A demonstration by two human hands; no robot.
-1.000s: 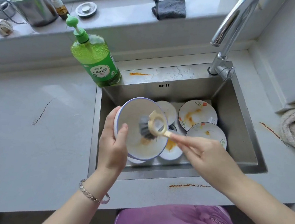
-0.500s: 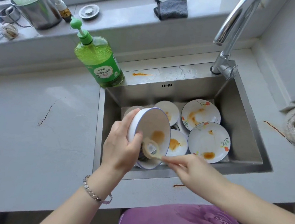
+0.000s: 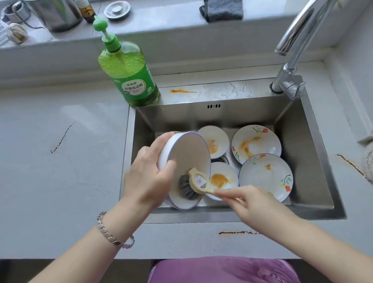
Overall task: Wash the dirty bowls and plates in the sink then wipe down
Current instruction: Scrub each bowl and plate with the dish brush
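At the sink's (image 3: 304, 151) near edge, a tilted bowl (image 3: 186, 152) is gripped by the left hand (image 3: 148, 178), and a brush (image 3: 191, 185), pinched at its handle by the right hand (image 3: 250, 203), is pressed to its inside. Beyond, four sauce-stained dishes (image 3: 257, 147) are left unwashed and the counter smears (image 3: 236, 233) unwiped. At the back left corner, Chinese characters are noted on a green soap bottle (image 3: 128, 73), too small to read.

green dish soap bottle (image 3: 128, 75), white label (image 3: 134, 89) reads "柠檬洗洁精"; smaller line above it too blurred to read. sticker (image 3: 201, 180) on scrub brush (image 3: 194, 183), print too small to read.
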